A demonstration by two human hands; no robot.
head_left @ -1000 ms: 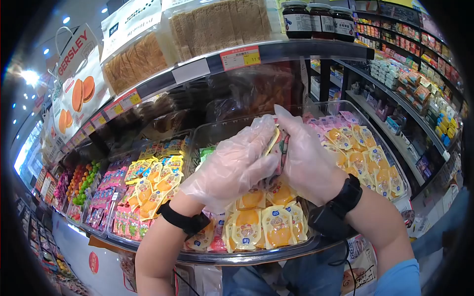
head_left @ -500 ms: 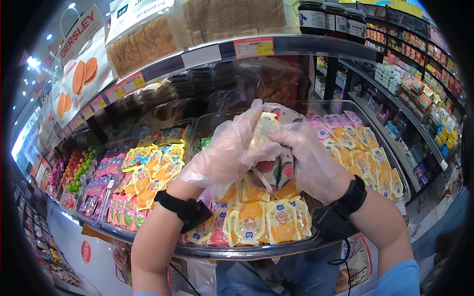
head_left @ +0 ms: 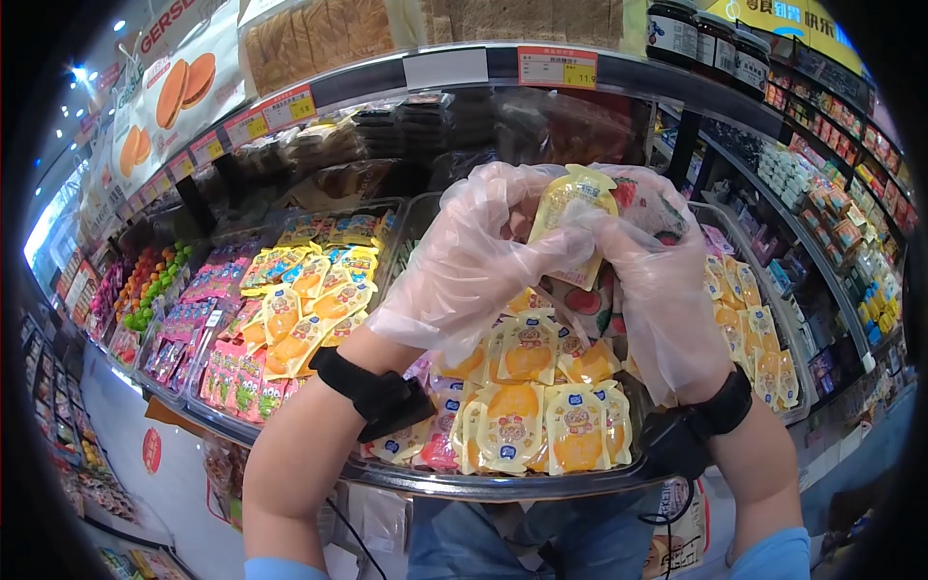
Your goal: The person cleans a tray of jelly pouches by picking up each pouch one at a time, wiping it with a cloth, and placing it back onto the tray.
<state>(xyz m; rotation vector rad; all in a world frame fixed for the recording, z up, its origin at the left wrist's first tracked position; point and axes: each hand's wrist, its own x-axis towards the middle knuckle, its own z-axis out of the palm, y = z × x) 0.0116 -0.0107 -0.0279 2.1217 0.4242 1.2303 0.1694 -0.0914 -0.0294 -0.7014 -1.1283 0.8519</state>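
Observation:
Both hands wear clear plastic gloves and are closed together above the display tray. My left hand (head_left: 474,256) grips the left edge of a pale yellow snack packet (head_left: 570,201), its thumb near the packet's lower part. My right hand (head_left: 667,290) pinches the packet from the right, thumb over its front. A cloth with a red-fruit print (head_left: 586,302) is bunched behind and below the packet, in my right hand; part of it is hidden by the fingers. Beneath the hands, similar yellow packets (head_left: 512,425) with orange contents stand in rows in the tray.
A clear bin of pink and yellow packets (head_left: 290,319) is on the left. Above, a shelf edge (head_left: 445,70) carries price tags, bread and dark jars (head_left: 710,43). More stocked shelves (head_left: 822,213) line the right side.
The packet, earlier mostly covered by the fingers, now faces me more fully. Both hands have shifted slightly right and up in view, and the camera view has shifted too.

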